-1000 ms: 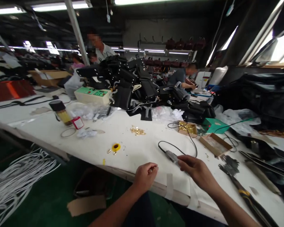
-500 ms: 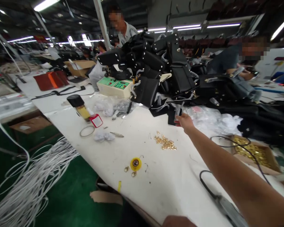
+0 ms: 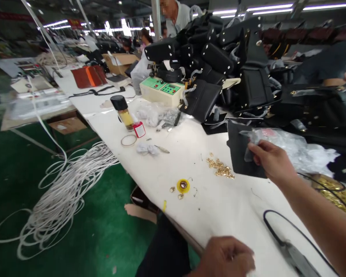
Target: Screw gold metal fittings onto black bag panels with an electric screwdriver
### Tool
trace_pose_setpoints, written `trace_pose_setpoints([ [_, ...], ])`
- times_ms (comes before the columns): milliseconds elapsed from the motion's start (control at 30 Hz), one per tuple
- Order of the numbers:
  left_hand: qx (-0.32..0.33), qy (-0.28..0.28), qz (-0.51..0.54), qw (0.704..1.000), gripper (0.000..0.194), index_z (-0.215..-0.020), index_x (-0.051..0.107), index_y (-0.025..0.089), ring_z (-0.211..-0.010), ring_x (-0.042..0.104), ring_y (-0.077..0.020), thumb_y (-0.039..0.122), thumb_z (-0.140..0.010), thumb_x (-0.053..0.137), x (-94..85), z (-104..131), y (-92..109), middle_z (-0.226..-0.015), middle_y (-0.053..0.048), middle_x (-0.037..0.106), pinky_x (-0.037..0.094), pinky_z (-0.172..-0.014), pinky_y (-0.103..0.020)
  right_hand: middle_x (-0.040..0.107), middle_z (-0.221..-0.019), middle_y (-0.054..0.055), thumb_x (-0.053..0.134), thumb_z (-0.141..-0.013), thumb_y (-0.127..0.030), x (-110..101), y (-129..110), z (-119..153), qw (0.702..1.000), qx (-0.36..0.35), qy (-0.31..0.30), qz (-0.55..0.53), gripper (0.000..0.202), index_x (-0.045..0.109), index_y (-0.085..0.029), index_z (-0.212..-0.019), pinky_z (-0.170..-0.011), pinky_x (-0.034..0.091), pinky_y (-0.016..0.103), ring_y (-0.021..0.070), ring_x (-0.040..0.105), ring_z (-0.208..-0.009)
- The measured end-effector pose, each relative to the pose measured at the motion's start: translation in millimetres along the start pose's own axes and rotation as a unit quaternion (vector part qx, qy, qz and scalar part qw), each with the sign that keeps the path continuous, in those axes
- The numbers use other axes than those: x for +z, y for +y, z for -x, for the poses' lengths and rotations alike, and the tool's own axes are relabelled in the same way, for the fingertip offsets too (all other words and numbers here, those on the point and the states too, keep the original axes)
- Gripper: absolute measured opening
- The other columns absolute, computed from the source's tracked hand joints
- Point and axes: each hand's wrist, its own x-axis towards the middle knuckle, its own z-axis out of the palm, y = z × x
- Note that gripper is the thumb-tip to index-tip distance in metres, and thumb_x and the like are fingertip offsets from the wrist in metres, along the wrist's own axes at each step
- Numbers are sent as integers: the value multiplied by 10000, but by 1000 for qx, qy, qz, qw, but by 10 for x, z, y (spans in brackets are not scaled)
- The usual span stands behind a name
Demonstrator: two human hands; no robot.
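My right hand (image 3: 272, 159) is closed in a pinch on a flat black panel (image 3: 238, 154), with a strip of clear plastic film at the same spot. The panel tilts just above the white table. At the bottom edge my left hand (image 3: 225, 256) is curled, fingers bent inward; what lies in them, if anything, is hidden. Between the hands and the table's left edge is a small pile of gold metal fittings (image 3: 219, 168). Closer in lies a yellow disc with a dark centre (image 3: 183, 186), beside two loose gold fittings (image 3: 181, 196).
Black bags (image 3: 202, 100) are heaped at the back beside a cream control box (image 3: 158, 94). A black-capped jar (image 3: 127, 117) and red bottle (image 3: 139, 129) stand at left. Clear plastic bags (image 3: 300, 148) and a corded grey tool (image 3: 298, 259) lie right. A person (image 3: 175, 19) is behind.
My right hand has come back toward me, with the black panel lifted along. My left hand has risen further into view. The view has turned left.
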Motion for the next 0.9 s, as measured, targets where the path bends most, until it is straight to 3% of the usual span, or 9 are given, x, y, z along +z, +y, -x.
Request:
trace_pose_setpoints([
  [67,90,49,134,986,710,-1152,751,147,-667,646,-150,707,-722,820,-53,120,111,-997,-111,747,495,-538,-253,527,-592,12,741,-872,-604,-79,-129,749,996,-4,-54,67,323,715,-283,-896,-460,327,336,192,448,-534],
  [133,161,113,214,957,670,-1222,722,153,-879,716,-218,672,-803,780,-184,315,213,-1153,-140,733,587,-691,-304,673,-757,50,743,-870,-598,-37,-177,1514,988,12,-133,75,329,735,-284,-967,-514,443,344,219,562,-601],
  [233,152,147,297,931,548,-1177,735,147,-979,735,-258,572,-837,799,-456,659,236,-1150,-144,761,605,-815,-350,742,-927,54,662,-952,-538,218,-136,2465,955,-1,-289,73,286,736,-274,-1034,-713,562,351,265,687,-836],
  [333,126,213,293,923,466,-1085,763,132,-1001,753,-288,461,-775,879,-728,958,55,-1126,-140,793,595,-902,-393,737,-913,34,617,-1000,-473,526,-79,2959,915,-22,-393,90,261,755,-252,-1014,-742,554,308,218,685,-825],
  [433,132,278,247,919,471,-1090,775,134,-1036,756,-305,433,-749,900,-964,1178,-221,-1110,-128,811,575,-977,-427,751,-995,40,695,-958,-461,771,-61,2957,903,-59,-414,99,270,774,-253,-1110,-694,541,281,185,680,-788],
  [567,156,324,196,912,468,-1084,793,142,-1078,751,-300,439,-739,900,-1186,1385,-471,-1123,-114,818,544,-1032,-414,753,-967,52,657,-970,-411,1113,-15,2472,938,-167,-247,175,266,774,-227,-1121,-733,552,317,188,681,-763],
  [667,161,344,154,912,457,-1064,804,146,-1075,751,-298,451,-736,897,-1252,1481,-509,-1119,-108,821,546,-1011,-393,759,-1086,67,585,-998,-324,1394,20,2066,897,-234,-211,309,322,734,-233,-1267,-840,559,339,206,713,-856],
  [767,160,341,143,915,454,-1058,804,148,-1031,757,-301,456,-735,888,-1246,1537,-478,-1090,-105,824,563,-958,-389,723,-1282,80,495,-1043,-326,1609,13,1814,823,-243,-225,462,399,658,-264,-1402,-843,556,345,236,726,-978],
  [900,160,339,145,916,394,-1005,809,151,-949,753,-276,415,-722,882,-1207,1576,-448,-1027,-91,827,568,-896,-365,673,-1391,99,446,-1065,-360,1742,-14,1716,782,-246,-259,511,364,705,-257,-1299,-798,536,344,259,714,-1039],
])
